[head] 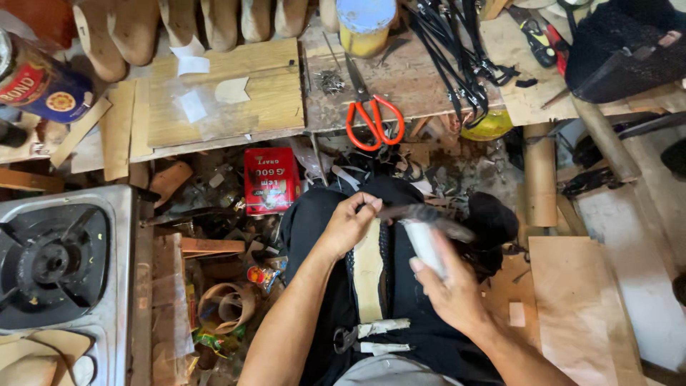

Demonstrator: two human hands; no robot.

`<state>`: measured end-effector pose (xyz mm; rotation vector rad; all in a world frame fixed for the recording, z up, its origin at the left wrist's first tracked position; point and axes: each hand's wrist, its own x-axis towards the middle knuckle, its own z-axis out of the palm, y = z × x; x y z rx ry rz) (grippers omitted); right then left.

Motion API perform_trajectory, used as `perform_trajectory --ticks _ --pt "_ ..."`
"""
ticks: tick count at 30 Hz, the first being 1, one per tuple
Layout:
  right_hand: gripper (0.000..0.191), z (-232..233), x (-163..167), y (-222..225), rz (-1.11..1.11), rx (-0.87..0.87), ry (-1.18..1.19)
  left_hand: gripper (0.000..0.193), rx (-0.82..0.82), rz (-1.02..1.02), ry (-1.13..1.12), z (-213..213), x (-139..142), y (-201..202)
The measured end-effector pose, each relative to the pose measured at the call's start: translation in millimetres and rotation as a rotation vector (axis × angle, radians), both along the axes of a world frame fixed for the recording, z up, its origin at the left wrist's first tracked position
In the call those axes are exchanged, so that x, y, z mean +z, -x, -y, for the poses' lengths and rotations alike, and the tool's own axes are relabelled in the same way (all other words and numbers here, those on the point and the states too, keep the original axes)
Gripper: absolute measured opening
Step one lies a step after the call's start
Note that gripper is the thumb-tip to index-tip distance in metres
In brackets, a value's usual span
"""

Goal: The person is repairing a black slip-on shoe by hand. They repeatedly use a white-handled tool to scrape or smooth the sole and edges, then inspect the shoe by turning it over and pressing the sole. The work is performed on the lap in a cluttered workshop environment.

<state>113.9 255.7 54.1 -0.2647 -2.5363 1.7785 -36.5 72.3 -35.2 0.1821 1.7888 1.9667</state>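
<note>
Right hand (pixel 450 289) is wrapped around a white handle (pixel 423 243), fingers closed on it; the tool's dark head (pixel 421 213) is motion-blurred, sits just above the shoe and close to the left fingertips. Can't tell what kind of tool it is. Left hand (pixel 349 223) is curled, fingers pinched together at the top edge of the shoe (pixel 368 268), gripping it there. Shoe lies sole-up on the person's lap (pixel 314 221), pale insole facing the camera with dark upper around the edges, toe end toward the bench. Two white strips (pixel 382 327) lie on the lap below the shoe, near the waist.

Beyond the knees: red box (pixel 271 180) on the cluttered floor, orange-handled scissors (pixel 373 114) on the wooden bench (pixel 271 93), a yellow tin with blue lid (pixel 365 25) further back, black straps (pixel 457 64) to its right. Gas stove (pixel 57 264) at left, cardboard sheet (pixel 579 307) on the floor at right. Row of wooden shoe forms (pixel 179 25) along the top.
</note>
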Motion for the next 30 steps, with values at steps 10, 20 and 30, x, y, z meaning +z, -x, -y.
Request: perform_trajectory --ticks 10,20,30 --pt "0.056 -1.8 -14.5 -18.3 -0.247 -0.058 -0.01 0.021 0.043 0.063 -0.006 7.2 3.1 -4.8" --pt "0.041 8.9 -5.2 -10.3 -0.232 -0.034 -0.218 0.019 0.013 0.1 -0.143 13.6 -7.5 -5.1" --pt "0.042 -0.7 39.6 9.1 0.04 0.174 -0.462 0.06 0.009 0.336 -0.344 18.7 6.7 -9.7"
